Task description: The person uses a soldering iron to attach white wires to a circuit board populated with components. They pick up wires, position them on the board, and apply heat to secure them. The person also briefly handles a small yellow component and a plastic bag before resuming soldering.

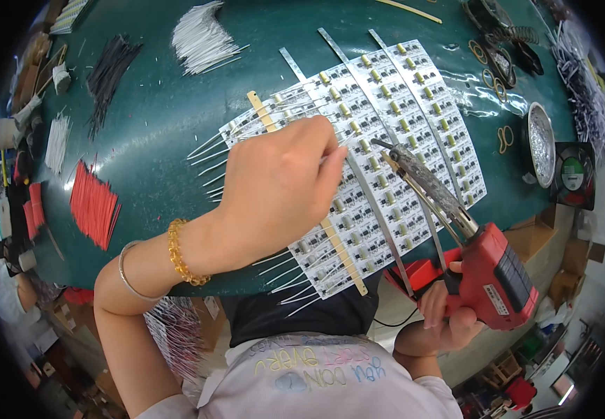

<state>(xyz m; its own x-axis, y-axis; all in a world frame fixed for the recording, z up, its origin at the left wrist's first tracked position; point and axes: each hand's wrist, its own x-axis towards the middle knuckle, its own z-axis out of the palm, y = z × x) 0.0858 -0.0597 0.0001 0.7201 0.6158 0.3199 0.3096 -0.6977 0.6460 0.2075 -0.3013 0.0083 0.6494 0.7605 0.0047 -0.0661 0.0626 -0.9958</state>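
Note:
A large panel of small white circuit boards (449, 105), dotted with yellowish and black parts, lies tilted on the green table. My left hand (281, 171) is closed in a pinch over its middle; what the fingertips hold is hidden. In my right hand (449, 318) is a red soldering gun (494, 279), gripped by its handle. Its dark tip points up and left, close to the left fingertips. Thin white wires (208, 167) stick out from the panel's left edge. Metal strips (375, 202) and a pale wooden strip (344, 255) lie across the panel.
Bundles of white wires (204, 38), black wires (110, 77) and red wires (94, 206) lie to the left and far side. At right are a metal bowl (541, 143), a small black fan (573, 174), rubber bands (505, 140) and a coiled iron stand (515, 35).

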